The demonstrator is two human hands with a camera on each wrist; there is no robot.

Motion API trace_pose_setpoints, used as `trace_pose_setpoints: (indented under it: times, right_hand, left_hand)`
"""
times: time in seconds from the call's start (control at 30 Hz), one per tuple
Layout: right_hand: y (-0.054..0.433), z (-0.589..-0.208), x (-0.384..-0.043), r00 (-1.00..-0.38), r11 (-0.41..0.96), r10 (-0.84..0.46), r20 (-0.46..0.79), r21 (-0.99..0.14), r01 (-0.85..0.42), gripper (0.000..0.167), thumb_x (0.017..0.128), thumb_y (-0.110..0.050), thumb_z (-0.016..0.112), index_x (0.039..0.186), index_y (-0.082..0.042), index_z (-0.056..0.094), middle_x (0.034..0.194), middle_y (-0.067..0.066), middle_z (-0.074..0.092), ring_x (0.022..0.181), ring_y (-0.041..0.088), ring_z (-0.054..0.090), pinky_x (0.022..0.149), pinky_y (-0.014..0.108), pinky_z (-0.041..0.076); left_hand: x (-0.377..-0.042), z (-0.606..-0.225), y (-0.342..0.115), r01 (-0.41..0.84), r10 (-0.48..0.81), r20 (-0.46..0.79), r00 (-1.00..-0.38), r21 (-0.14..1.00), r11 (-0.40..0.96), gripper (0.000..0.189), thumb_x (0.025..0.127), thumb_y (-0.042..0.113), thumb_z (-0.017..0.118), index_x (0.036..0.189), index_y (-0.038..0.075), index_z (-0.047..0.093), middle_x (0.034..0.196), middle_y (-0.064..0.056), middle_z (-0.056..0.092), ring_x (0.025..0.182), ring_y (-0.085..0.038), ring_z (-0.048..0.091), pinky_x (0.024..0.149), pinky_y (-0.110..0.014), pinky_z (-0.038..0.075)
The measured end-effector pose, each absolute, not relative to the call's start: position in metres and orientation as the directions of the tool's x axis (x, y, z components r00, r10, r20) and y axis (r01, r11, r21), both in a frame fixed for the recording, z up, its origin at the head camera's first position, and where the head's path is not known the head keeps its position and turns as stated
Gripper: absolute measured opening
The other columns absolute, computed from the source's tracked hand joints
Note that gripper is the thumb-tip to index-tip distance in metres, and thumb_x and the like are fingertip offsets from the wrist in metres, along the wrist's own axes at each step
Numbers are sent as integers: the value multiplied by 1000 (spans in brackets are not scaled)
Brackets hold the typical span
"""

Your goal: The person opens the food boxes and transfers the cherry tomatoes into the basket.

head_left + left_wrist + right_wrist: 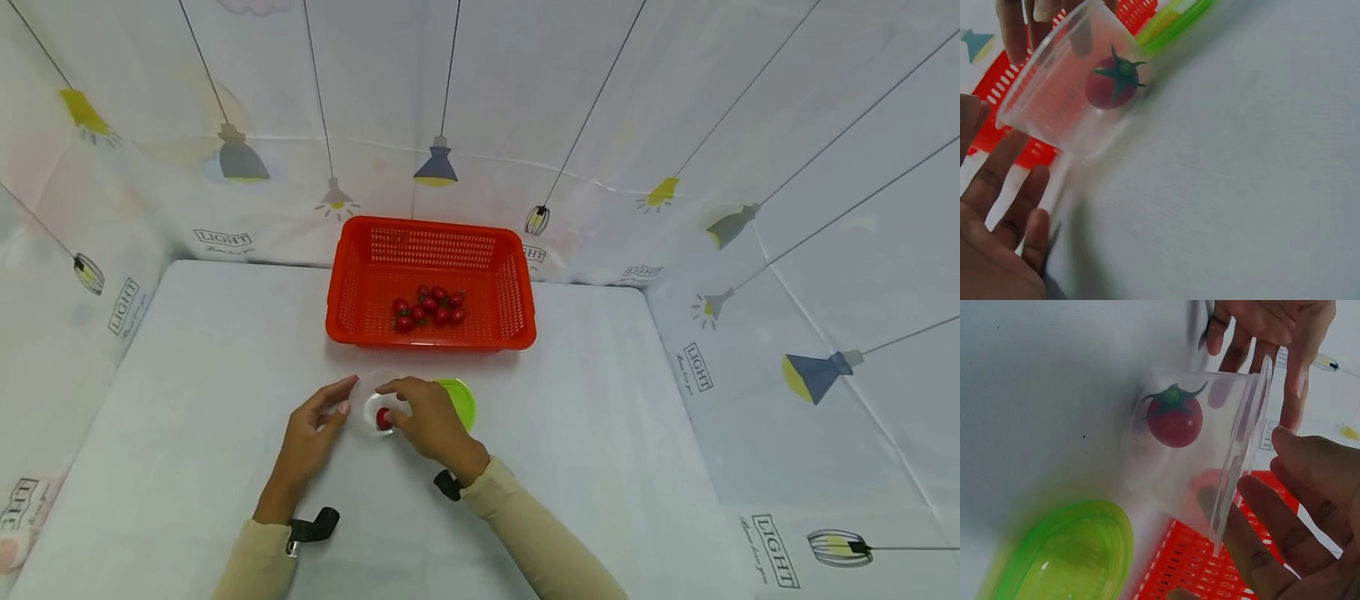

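Observation:
A clear plastic cup [369,400] stands on the white table, with one cherry tomato [1175,419] at its bottom, green stem on. My left hand [311,429] lies along the cup's left side, fingers loosely bent and fingertips at its wall. Over the rim from the right comes my right hand [431,421]; a finger shows through the wall in the right wrist view, apart from the tomato. To the right of the cup, partly hidden by the right hand, is a round green plastic dish [1075,550].
Behind the cup stands a red perforated basket [431,337] with several cherry tomatoes [430,305] inside. White sheets printed with lamps [437,167] rise at the table's back and sides.

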State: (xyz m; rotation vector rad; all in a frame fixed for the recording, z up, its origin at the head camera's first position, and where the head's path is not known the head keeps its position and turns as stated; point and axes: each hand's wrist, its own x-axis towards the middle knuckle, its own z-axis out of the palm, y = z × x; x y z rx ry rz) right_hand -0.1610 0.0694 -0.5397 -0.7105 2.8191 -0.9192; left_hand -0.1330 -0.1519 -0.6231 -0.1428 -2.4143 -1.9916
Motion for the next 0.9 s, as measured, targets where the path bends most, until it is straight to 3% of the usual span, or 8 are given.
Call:
trace_pose_setpoints:
  times: [0.13,0.33,0.47,0.67,0.9]
  right_hand:
    - [64,-542,-162,-872,737,-489,33,-519,-433,33,96,-14,80,129,-18,77,125,0,79,107,18,75,96,31,58]
    - [55,-545,-166,-839,769,-542,-51,-432,-471,33,95,-19,81,128,-18,77,121,0,80,104,12,73,94,34,56]
    - [51,-546,-171,-809,748,-575,-122,-477,-460,27,97,-17,79,124,-15,78,114,0,80,98,11,70,89,28,54]
    - [51,-547,-175,-782,707,-574,-241,-628,-326,25,96,-13,80,121,-12,79,116,1,79,104,13,71,88,21,54]
    - [50,-552,-181,-784,682,-545,-298,-702,-207,26,92,-10,84,117,-16,82,113,-3,80,92,4,67,79,18,54]
  left_hand:
    - [-128,-630,-152,43,72,36,-997,993,106,42,111,22,58,153,19,58,156,-10,59,139,-2,56,101,-11,44]
    - [-127,-634,-151,29,73,22,-997,996,85,41,110,21,60,151,21,61,155,-7,61,137,-2,56,105,-12,40]
    - [-128,-636,-151,59,87,51,-995,994,91,41,109,15,62,150,17,62,154,-9,61,140,1,53,109,-14,37]
    - [-127,-635,-152,65,108,54,-993,993,101,41,108,16,63,149,16,62,155,-8,61,141,5,51,111,-15,35]
    - [-126,-636,-152,65,113,52,-992,991,116,41,108,19,64,148,16,62,154,-7,62,140,5,50,111,-16,35]
